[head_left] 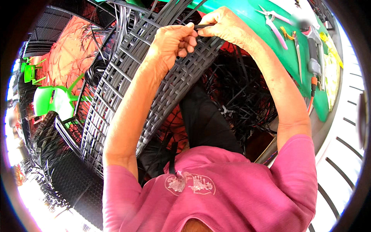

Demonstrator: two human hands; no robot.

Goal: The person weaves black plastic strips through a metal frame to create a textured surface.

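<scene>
A half-woven panel of dark grey strips (pixel 181 79) leans diagonally across my lap, its bare metal rods (pixel 113 89) showing on the left side. Above its upper end, both hands meet at a dark flat weaving strip (pixel 199 26). My left hand (pixel 172 42) pinches one end between thumb and forefinger, its other fingers curled. Close by on the right, my right hand (pixel 223 28) grips the same strip between thumb and fingertips. Long loose strips (pixel 129 19) fan out from the panel's upper left.
On the green surface to the right lie pink-handled pruning shears (pixel 275 29), scissors (pixel 297 58) and a corded power tool (pixel 313 58). Tangled black strips (pixel 243 89) heap beside my legs. A bright green chair (pixel 58 101) stands at left on the reddish floor.
</scene>
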